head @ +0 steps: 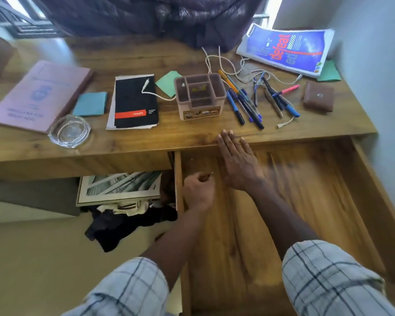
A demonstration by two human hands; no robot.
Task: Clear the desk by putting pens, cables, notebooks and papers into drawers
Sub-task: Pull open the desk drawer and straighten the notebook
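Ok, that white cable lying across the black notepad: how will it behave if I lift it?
Probably floppy and light: the white cable lies in a loose curve on the black notepad. Its far end disappears at the organizer, so it may snag or drag there.

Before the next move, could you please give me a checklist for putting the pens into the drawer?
1. Drawer pulled out, floor bare: ok.
2. Pens loose on the desk: ok.
3. Pens clear of white cable: not ok, it runs among them.
4. Right hand free, flat on desk edge: ok.
5. Left hand free: not ok, it grips a small brown object.
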